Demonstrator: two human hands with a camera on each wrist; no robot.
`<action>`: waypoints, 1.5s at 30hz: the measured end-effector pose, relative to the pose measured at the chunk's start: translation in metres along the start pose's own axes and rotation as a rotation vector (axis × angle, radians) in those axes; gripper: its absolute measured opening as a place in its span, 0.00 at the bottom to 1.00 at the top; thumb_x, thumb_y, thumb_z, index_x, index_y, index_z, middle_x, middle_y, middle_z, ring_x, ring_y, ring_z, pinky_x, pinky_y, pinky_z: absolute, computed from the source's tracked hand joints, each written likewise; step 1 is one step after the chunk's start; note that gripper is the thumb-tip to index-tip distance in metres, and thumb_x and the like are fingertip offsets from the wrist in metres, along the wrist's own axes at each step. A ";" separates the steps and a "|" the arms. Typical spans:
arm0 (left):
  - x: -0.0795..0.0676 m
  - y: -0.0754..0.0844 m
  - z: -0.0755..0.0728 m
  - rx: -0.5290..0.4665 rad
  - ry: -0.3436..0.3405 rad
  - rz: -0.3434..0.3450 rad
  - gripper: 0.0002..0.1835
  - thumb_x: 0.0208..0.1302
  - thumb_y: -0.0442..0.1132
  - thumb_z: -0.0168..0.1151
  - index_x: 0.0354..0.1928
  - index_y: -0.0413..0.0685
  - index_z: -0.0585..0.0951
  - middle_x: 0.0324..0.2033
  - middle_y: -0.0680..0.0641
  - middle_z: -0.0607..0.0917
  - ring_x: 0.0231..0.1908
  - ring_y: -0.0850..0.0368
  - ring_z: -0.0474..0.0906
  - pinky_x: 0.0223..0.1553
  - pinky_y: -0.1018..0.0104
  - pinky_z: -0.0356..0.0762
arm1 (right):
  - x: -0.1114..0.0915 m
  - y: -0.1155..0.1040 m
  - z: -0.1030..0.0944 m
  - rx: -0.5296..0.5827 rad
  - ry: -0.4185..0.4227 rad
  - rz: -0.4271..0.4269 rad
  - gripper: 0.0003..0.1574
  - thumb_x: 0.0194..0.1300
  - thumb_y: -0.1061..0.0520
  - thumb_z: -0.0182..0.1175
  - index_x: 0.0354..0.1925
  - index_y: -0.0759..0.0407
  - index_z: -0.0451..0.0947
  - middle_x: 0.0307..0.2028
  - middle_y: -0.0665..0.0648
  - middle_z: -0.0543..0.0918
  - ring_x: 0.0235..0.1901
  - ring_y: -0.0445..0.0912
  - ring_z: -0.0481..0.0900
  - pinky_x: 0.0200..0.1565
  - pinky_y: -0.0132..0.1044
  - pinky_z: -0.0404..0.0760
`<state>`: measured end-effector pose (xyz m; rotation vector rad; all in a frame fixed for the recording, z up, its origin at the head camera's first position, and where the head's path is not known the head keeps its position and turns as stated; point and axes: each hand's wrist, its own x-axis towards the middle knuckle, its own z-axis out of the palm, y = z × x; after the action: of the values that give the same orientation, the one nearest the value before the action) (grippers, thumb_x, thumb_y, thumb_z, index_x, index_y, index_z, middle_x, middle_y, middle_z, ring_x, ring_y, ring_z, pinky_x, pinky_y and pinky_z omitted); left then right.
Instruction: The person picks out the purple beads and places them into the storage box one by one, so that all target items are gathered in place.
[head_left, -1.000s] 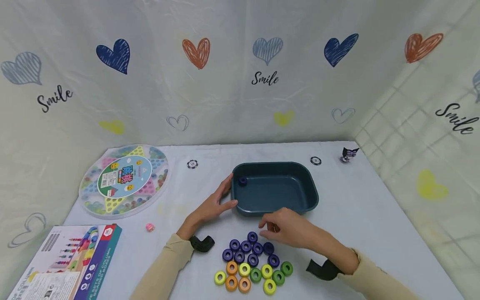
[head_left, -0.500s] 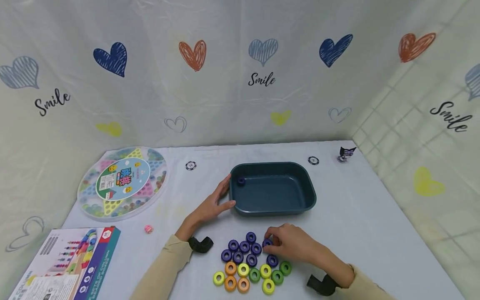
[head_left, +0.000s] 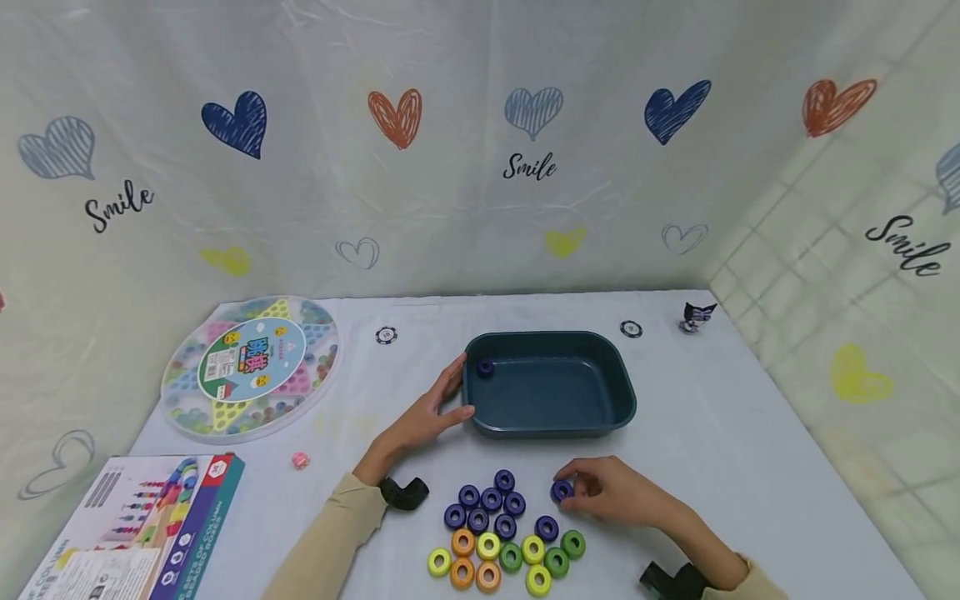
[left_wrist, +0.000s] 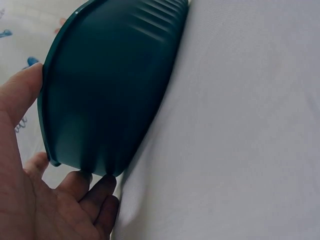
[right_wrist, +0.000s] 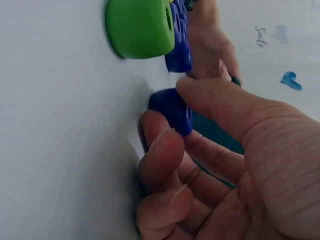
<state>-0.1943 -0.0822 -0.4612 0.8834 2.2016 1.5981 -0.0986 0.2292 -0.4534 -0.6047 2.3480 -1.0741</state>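
My left hand (head_left: 422, 419) holds the left end of a dark green plastic basin (head_left: 551, 427), thumb at the near corner and fingers against the end wall. One purple ring bead (head_left: 486, 363) lies inside the basin at its left. Nearer me, my right hand (head_left: 626, 493) pinches another purple ring bead (right_wrist: 167, 107) between thumb and fingers, close over the table and right of the bead group. The group has several purple beads (head_left: 506, 536), with orange beads (head_left: 462, 583), yellow beads (head_left: 438, 572) and green beads (head_left: 557, 573) on its near side.
A round Chinese checkers set (head_left: 251, 367) lies at the back left, with a boxed bead toy (head_left: 135, 525) in front of it. A small pink object (head_left: 300, 460), two round black-and-white markers (head_left: 386, 335) and a small figurine (head_left: 696, 315) are also on the table.
My right hand has come down to the purple beads, taken hold of one and moved it right, away from the group. My left hand has stayed at the basin.
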 end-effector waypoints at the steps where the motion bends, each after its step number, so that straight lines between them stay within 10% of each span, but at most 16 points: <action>1: 0.000 0.000 0.000 0.000 -0.001 0.003 0.43 0.63 0.38 0.56 0.70 0.49 0.40 0.69 0.44 0.46 0.66 0.56 0.46 0.63 0.52 0.47 | -0.001 0.002 0.000 0.012 -0.004 0.001 0.21 0.55 0.48 0.63 0.45 0.58 0.76 0.21 0.47 0.74 0.17 0.34 0.67 0.19 0.27 0.67; 20: -0.001 -0.002 -0.001 0.005 0.006 0.009 0.42 0.63 0.39 0.55 0.70 0.50 0.40 0.68 0.43 0.47 0.66 0.55 0.46 0.62 0.50 0.47 | 0.016 -0.048 -0.061 -0.135 0.032 -0.106 0.22 0.58 0.43 0.59 0.47 0.53 0.75 0.23 0.47 0.75 0.19 0.37 0.71 0.22 0.31 0.73; 32: 0.000 -0.002 -0.001 0.009 0.002 0.013 0.42 0.63 0.36 0.55 0.70 0.48 0.40 0.68 0.44 0.48 0.66 0.54 0.47 0.63 0.51 0.46 | 0.088 -0.059 -0.091 -0.208 0.037 -0.106 0.23 0.60 0.46 0.59 0.48 0.59 0.74 0.22 0.54 0.79 0.19 0.49 0.76 0.23 0.35 0.72; 45: 0.006 -0.040 0.004 0.027 0.040 0.009 0.42 0.62 0.50 0.55 0.70 0.67 0.41 0.68 0.57 0.49 0.65 0.63 0.49 0.63 0.56 0.48 | 0.170 -0.039 -0.083 -0.203 -0.171 0.059 0.20 0.59 0.51 0.60 0.45 0.62 0.75 0.24 0.52 0.82 0.22 0.45 0.80 0.25 0.36 0.79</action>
<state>-0.2090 -0.0832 -0.4990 0.8772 2.2548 1.6073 -0.2732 0.1565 -0.4165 -0.6682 2.3239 -0.7329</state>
